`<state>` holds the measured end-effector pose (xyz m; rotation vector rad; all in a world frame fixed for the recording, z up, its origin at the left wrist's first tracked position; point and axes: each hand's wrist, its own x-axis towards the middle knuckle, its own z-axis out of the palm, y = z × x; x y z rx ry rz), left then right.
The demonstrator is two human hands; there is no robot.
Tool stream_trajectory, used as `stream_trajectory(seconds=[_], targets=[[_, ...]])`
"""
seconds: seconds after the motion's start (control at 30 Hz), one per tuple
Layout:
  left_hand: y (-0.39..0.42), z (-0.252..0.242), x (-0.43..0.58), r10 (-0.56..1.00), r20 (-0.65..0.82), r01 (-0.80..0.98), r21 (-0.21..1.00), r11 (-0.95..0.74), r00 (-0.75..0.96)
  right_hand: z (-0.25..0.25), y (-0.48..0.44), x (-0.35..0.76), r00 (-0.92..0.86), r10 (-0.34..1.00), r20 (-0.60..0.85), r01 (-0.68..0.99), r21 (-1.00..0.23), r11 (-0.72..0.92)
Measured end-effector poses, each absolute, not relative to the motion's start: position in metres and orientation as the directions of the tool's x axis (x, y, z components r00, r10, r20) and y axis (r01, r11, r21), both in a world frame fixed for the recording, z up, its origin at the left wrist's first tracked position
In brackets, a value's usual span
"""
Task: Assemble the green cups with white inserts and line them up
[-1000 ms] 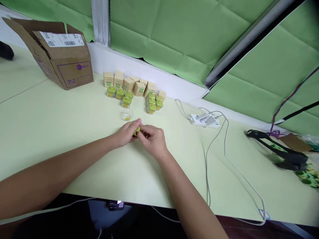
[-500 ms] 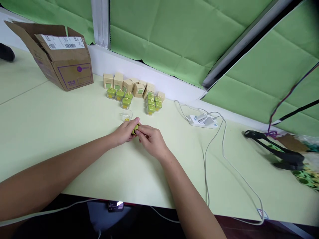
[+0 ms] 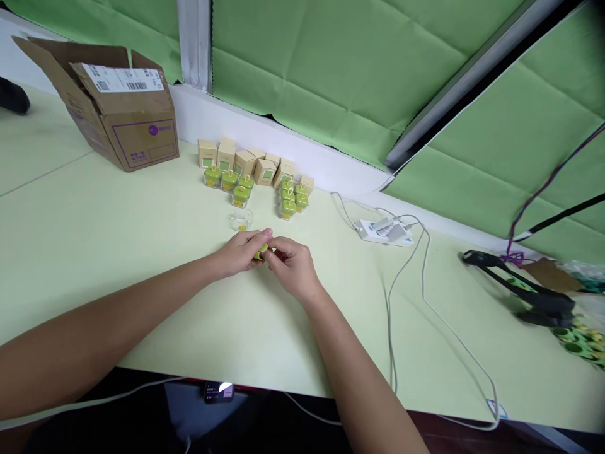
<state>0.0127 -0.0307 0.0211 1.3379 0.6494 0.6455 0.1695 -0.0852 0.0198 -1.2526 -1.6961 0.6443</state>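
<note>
My left hand (image 3: 240, 252) and my right hand (image 3: 292, 265) meet at the middle of the pale green table (image 3: 118, 252), both with fingers pinched on one small green piece (image 3: 261, 251) held between them. Most of that piece is hidden by the fingers. Just beyond my hands stands a small clear cup (image 3: 241, 220) with something yellow in it. Farther back sit several green-lidded little jars (image 3: 231, 181) in two groups, with a row of small tan boxes (image 3: 246, 161) behind them along the wall.
An open cardboard box (image 3: 118, 107) lies at the back left. A white power strip (image 3: 385, 230) with grey cables (image 3: 406, 284) is to the right. A black stand (image 3: 520, 287) and a green tray (image 3: 579, 337) sit at the far right.
My hands stay together on the green piece and have hardly moved; the fingers have only shifted slightly around it. The view has drifted a little.
</note>
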Motion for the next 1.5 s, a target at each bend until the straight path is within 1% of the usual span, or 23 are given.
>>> stream_trajectory(seconds=[0.13, 0.3, 0.43, 0.5, 0.67, 0.77, 0.87, 1.0, 1.3, 1.5], targets=[[-0.0277, 0.0173, 0.0121, 0.729, -0.013, -0.083, 0.992, 0.096, 0.685, 0.0185, -0.0850, 0.1654, 0.004, 0.946, 0.324, 0.446, -0.847, 0.288], [-0.0255, 0.0145, 0.0120, 0.754, -0.025, -0.096, 0.989, 0.117, 0.657, 0.0205, -0.0836, 0.1657, 0.117, 0.918, 0.379, 0.476, -0.832, 0.283], [-0.0280, 0.0165, 0.0126, 0.787, -0.061, -0.093, 0.985, 0.149, 0.614, 0.0225, -0.0838, 0.1670, 0.031, 0.937, 0.349, 0.462, -0.836, 0.296], [-0.0292, 0.0183, 0.0127, 0.802, -0.065, -0.096, 0.984, 0.151, 0.594, 0.0220, -0.0837, 0.1669, -0.003, 0.945, 0.328, 0.419, -0.857, 0.299], [-0.0287, 0.0223, 0.0129, 0.852, -0.021, -0.086, 0.993, 0.077, 0.523, 0.0194, -0.0823, 0.1661, -0.009, 0.970, 0.243, 0.281, -0.930, 0.235], [-0.0271, 0.0237, 0.0134, 0.867, -0.046, -0.074, 0.993, 0.095, 0.496, 0.0197, -0.0817, 0.1651, 0.002, 0.981, 0.194, 0.203, -0.961, 0.190], [-0.0261, 0.0242, 0.0136, 0.882, -0.056, -0.067, 0.993, 0.099, 0.468, 0.0201, -0.0813, 0.1645, -0.009, 0.987, 0.163, 0.138, -0.977, 0.163], [-0.0254, 0.0235, 0.0137, 0.884, -0.029, -0.064, 0.996, 0.066, 0.466, 0.0196, -0.0808, 0.1646, -0.040, 0.989, 0.146, 0.079, -0.986, 0.148], [-0.0231, 0.0207, 0.0140, 0.890, -0.001, -0.093, 0.995, 0.048, 0.456, 0.0242, -0.0816, 0.1625, -0.082, 0.990, 0.111, 0.031, -0.993, 0.114], [-0.0233, 0.0168, 0.0152, 0.865, -0.049, -0.153, 0.978, 0.144, 0.499, 0.0253, -0.0803, 0.1640, -0.037, 0.991, 0.131, 0.023, -0.991, 0.132]])
